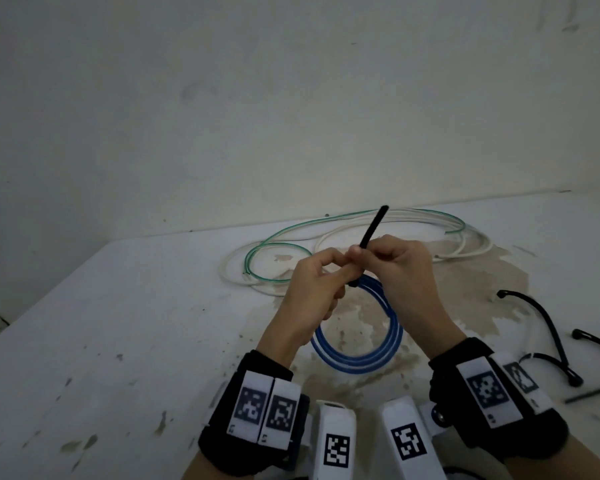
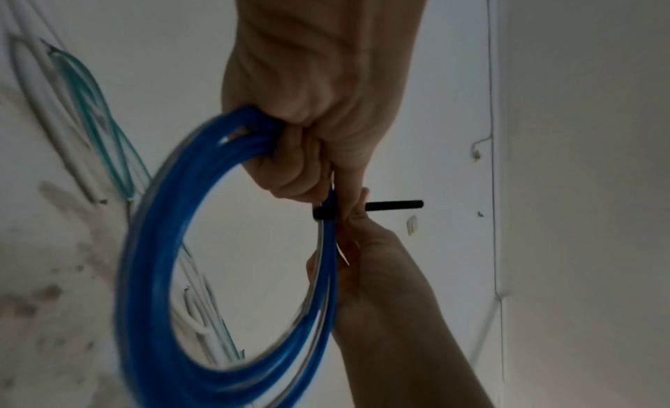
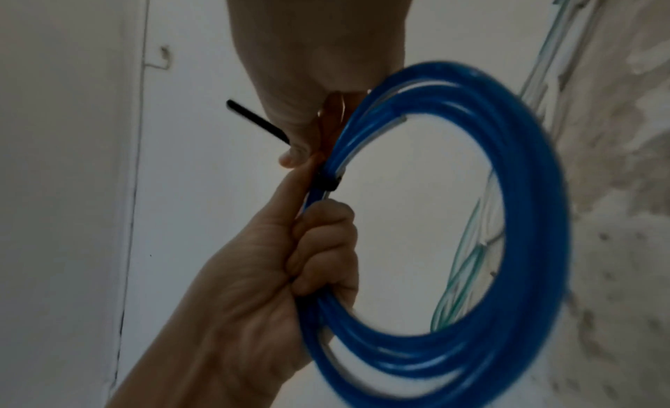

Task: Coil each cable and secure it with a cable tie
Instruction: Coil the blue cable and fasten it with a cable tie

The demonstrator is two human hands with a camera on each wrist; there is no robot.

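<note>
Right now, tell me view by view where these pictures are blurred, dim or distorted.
Head view: dim, flat light, no glare; wide-angle bend curves the table edge; hands and black cable tie fairly sharp. Left wrist view: the blue coil smears with motion blur, the left hand is dark against the pale wall. Right wrist view: same smear on the coil's outer loops; the right hand is shadowed.
</note>
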